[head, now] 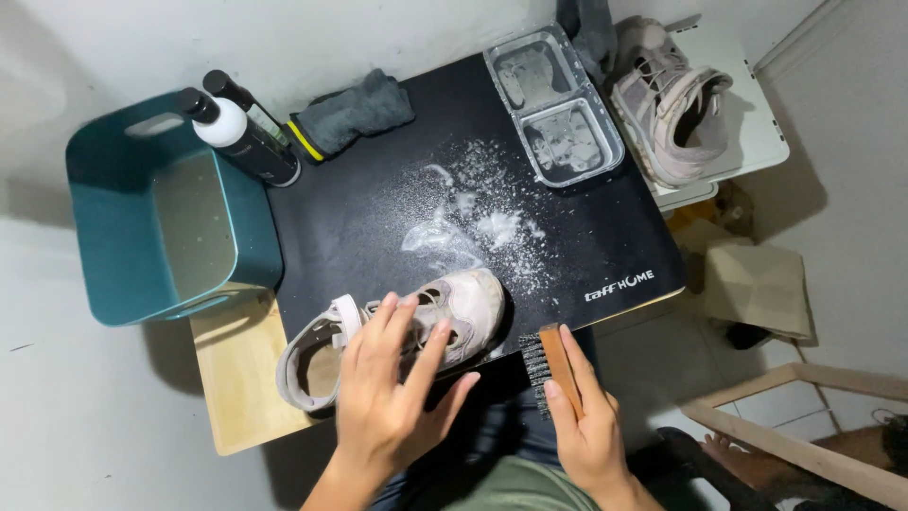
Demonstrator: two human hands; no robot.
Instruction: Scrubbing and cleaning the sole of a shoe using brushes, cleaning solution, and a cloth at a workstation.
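A dirty pale pink sneaker (463,301) lies on its side at the near edge of a black mat (567,237). My left hand (392,388) rests on it with fingers spread over the laces and opening. My right hand (586,431) holds a wooden brush (550,364) with dark bristles, just right of the shoe's toe and off the mat's near edge. White foam and splashes (473,222) cover the mat beyond the shoe.
A teal tub of water (123,284) stands at the left. Two dark bottles (241,128) and a grey cloth (355,109) sit at the back. A clear two-compartment tray (610,142) and a second sneaker (672,99) are at the back right. The wooden table (236,388) shows below the mat.
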